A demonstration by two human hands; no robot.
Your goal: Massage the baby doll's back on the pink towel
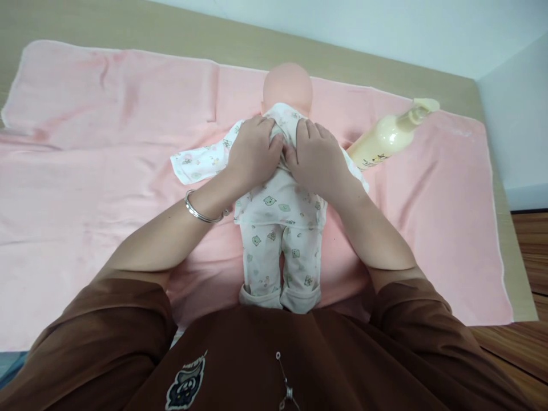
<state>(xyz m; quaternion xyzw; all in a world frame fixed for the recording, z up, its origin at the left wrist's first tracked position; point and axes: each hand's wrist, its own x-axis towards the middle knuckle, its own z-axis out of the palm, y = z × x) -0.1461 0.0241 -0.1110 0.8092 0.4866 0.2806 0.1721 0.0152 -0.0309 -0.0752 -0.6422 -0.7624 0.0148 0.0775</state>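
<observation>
A bald baby doll (287,85) lies with its head away from me and its legs toward me. It wears a white printed shirt (274,206) and matching trousers (261,257) with turned-up cuffs. My left hand (257,149) is on the left of the upper shirt, fingers curled into the bunched cloth. Mirroring it, my right hand (319,158) grips the cloth on the right, the two thumbs nearly meeting in the middle. One sleeve (199,164) spreads flat to the left. The doll's face is hidden, and my right forearm partly covers the other sleeve.
A pale yellow pump bottle (387,137) lies tilted on its side, just right of the doll. Beneath everything is a creased pink cloth (107,188) on a light wooden tabletop (368,68). White walls (428,28) rise behind, and brown wooden flooring (531,245) shows at right.
</observation>
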